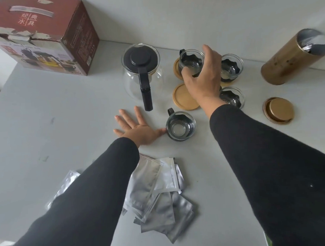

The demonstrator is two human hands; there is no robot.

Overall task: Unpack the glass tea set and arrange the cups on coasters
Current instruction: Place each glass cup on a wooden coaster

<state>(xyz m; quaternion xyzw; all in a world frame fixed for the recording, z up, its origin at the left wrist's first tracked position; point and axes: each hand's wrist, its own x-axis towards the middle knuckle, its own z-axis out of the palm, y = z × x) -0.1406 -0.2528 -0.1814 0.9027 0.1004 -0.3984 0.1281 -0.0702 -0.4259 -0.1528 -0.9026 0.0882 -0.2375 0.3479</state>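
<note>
Near edge: heap of foil sachets (158,194), untouched. Left hand (137,128) flat on the grey table (63,109), fingers spread straight, holding nothing; thumb tip at the rim of the near glass cup (180,126), which has no coaster. Just beyond, an empty bamboo coaster (184,99) beside the glass teapot (142,73). Right hand (202,73) reaches far, fingers curled round the rim of the far-left cup (191,62) over its coaster. Advice: set it down centred, release straight up, avoid neighbouring cups.
</note>
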